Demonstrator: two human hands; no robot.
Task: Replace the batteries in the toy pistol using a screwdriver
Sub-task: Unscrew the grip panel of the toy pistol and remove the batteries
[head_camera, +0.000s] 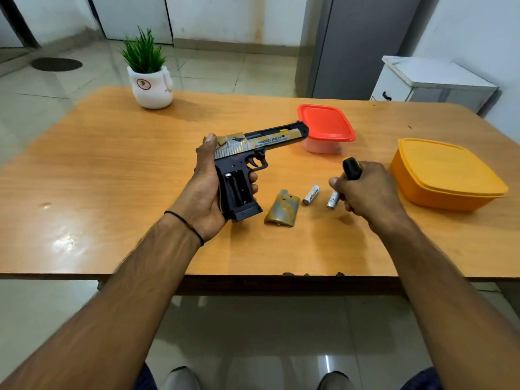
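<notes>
The left hand point(205, 187) is gripping the toy pistol point(270, 142) at the centre of the desk point(112, 170), presenting its open battery compartment point(235, 190) upward. The right hand point(368, 190) is clutching the screwdriver point(351, 168) beside two loose batteries point(311, 195).

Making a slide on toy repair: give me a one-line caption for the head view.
Left hand holds the toy pistol, battery compartment open; right hand grips the screwdriver beside two loose batteries.

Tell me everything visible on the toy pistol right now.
The toy pistol looks plastic: black frame, silver-gold slide lettered DESERT EAGLE. The left hand grips its handle, with the barrel pointing toward the red-lidded container. Its battery compartment is open with the cover off, and it looks empty.
</notes>
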